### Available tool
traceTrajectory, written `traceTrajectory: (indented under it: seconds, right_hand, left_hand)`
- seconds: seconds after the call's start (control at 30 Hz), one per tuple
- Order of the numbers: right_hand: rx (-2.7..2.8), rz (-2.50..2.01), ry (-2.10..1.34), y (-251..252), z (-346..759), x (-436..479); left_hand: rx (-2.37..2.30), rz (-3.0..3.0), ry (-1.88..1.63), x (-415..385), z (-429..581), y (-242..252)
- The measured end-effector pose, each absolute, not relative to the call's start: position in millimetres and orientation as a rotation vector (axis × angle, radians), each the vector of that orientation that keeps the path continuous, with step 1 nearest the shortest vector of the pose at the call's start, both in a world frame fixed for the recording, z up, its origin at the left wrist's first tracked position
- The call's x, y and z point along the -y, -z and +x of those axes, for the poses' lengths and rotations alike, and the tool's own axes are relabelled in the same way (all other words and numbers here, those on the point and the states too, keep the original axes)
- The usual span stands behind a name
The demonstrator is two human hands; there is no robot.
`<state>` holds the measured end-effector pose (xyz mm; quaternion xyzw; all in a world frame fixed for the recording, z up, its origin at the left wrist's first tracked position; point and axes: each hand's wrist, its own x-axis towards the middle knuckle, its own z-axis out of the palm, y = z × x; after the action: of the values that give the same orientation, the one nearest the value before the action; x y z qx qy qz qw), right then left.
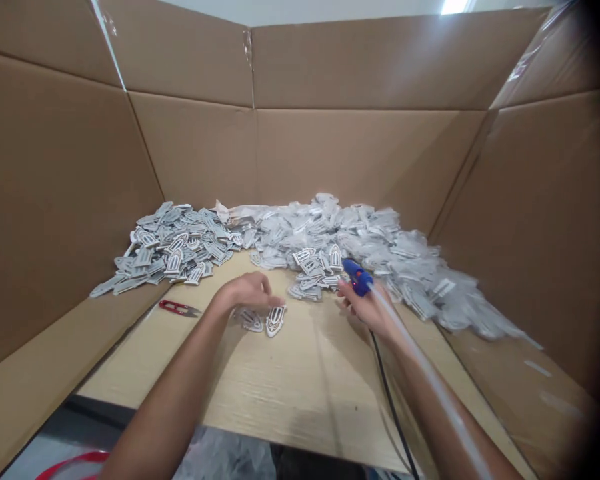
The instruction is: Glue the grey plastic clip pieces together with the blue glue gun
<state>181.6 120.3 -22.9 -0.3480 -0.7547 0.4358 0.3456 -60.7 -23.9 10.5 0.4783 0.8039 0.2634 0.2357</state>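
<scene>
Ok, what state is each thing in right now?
Left hand: bent at two pieces, grip unclear
Right hand: closed on glue gun
Glue gun: held, stick protruding behind
Cord: trailing across table
Snips: lying flat, unheld
Left pile: loose
Right pile: apparently bagged

1. Looks like matt cardboard for the walls (370, 143).
2. Smooth-looking wood for the table (275, 393).
3. Crinkly, glossy plastic for the bags (410, 270).
4. Smooth plastic on the glue gun (357, 276).
5. Pretty matt on the pieces (275, 321).
</scene>
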Motion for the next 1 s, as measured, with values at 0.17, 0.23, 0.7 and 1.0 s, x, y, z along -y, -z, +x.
traceTrajectory:
  seconds: [0.17,0.23,0.7,1.0]
  right_hand:
    - [2.467,-0.576,-0.777,25,176,-105]
    - [2.578,-0.512,-0.731,25,173,-100]
    - [2.594,-0.514,-0.763,30,167,-104]
    - [2.082,-0.660,-1.106,17,175,-110]
  left_hand:
    - [-2.132,1.433,-0.313,21,-51,-8]
    - [-2.053,1.465,-0.336,19,-54,-4]
    - [-2.195,1.373,-1.217,11,-54,-4]
    - [-1.497,1.285,-1.261,13,-25,-12]
